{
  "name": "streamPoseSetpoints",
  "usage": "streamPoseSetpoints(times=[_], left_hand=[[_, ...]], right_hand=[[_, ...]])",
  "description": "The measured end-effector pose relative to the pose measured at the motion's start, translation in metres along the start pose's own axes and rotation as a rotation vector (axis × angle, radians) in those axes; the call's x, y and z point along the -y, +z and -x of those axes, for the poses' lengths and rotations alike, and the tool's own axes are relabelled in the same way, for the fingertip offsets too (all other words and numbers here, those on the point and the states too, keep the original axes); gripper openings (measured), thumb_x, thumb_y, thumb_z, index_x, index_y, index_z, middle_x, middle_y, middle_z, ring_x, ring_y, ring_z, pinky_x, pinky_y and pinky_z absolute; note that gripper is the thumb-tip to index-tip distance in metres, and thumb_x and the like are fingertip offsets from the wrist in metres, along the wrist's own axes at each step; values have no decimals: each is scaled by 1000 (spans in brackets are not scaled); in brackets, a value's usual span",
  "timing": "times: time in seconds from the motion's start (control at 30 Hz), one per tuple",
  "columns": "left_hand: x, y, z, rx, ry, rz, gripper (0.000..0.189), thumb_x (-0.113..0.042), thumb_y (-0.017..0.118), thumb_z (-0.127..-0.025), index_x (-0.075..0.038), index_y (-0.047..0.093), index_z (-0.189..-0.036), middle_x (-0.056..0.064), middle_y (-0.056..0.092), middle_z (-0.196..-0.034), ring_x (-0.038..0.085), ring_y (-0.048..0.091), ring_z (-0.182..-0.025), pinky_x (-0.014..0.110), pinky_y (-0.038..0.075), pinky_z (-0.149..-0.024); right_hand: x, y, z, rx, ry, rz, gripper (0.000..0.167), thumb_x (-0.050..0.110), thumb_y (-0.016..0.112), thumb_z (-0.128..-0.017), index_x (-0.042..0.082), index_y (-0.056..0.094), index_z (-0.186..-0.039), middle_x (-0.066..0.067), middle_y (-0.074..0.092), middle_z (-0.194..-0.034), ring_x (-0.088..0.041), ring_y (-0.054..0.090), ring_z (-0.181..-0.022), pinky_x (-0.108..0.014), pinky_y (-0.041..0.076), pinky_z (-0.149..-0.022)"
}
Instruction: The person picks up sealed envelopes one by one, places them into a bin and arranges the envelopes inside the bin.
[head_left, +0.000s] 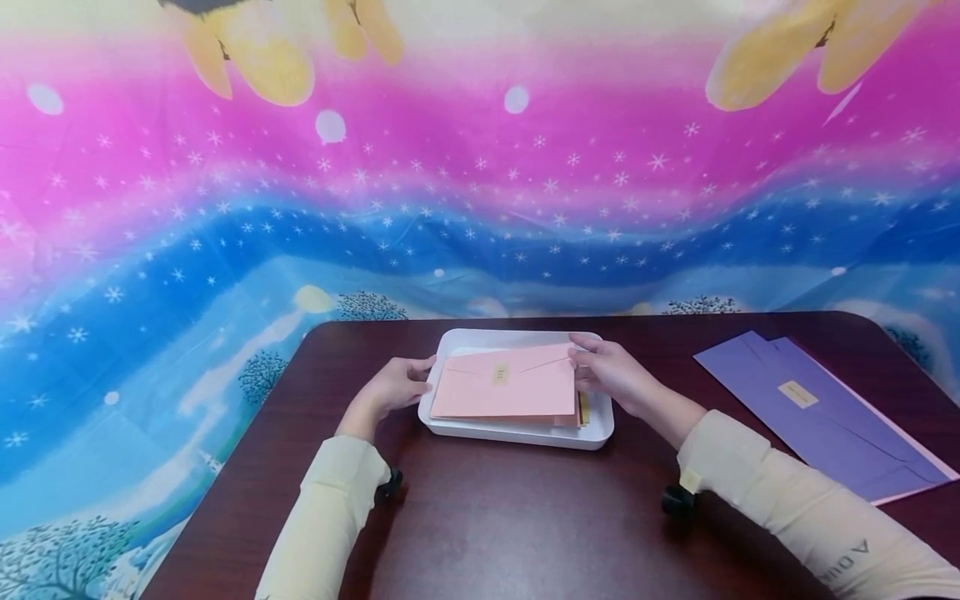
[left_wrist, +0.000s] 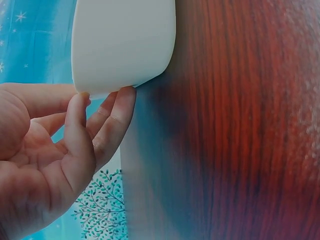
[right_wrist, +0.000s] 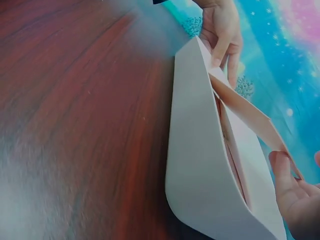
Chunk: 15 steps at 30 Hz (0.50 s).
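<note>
A white tray [head_left: 517, 434] stands on the table with a stack of envelopes in it. On top lies a pink envelope [head_left: 465, 387] with a small gold label, its right side tilted up in the right wrist view. My right hand [head_left: 611, 375] pinches that envelope's right edge, thumb on the near face. At the tray's left end, my left hand [head_left: 392, 390] holds the rim between thumb and fingers, as the left wrist view shows at the tray's end wall [left_wrist: 125, 45]. Under the pink envelope, a yellow edge [head_left: 584, 408] shows; the rest of the stack is hidden.
Purple envelopes [head_left: 832, 417] lie on the table's right side, beyond my right forearm, with a pink edge under them. The dark wooden table [head_left: 525, 517] ends at a rounded back edge. A patterned cloth [head_left: 480, 167] hangs behind it.
</note>
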<state>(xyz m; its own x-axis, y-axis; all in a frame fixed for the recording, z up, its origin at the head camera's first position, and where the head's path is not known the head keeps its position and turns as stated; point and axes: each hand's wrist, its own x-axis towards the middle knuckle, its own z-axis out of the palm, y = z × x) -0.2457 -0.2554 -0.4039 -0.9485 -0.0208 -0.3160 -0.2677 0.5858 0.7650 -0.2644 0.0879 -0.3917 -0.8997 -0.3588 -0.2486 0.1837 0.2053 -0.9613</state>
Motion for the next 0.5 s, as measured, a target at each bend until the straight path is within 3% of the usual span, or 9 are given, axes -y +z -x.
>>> streamPoseSetpoints(times=[0.2, 0.5], left_hand=[[0, 1, 0, 1, 2, -3, 60, 0, 65, -98, -10, 45, -154, 26, 56, -141, 24, 60, -104, 25, 53, -75], [-1, 1, 1, -1, 4, 8, 59, 1, 64, -99, -10, 45, -154, 25, 56, -143, 23, 60, -104, 26, 53, -77]], right_hand=[[3, -13, 5, 64, -64, 9, 60, 11, 41, -110, -4, 15, -162, -35, 28, -158, -42, 53, -130, -44, 50, -101], [2, -25, 11, 138, -112, 30, 62, 10, 41, -110, -9, 10, -160, -36, 24, -159, -47, 44, -136, -46, 44, -108]])
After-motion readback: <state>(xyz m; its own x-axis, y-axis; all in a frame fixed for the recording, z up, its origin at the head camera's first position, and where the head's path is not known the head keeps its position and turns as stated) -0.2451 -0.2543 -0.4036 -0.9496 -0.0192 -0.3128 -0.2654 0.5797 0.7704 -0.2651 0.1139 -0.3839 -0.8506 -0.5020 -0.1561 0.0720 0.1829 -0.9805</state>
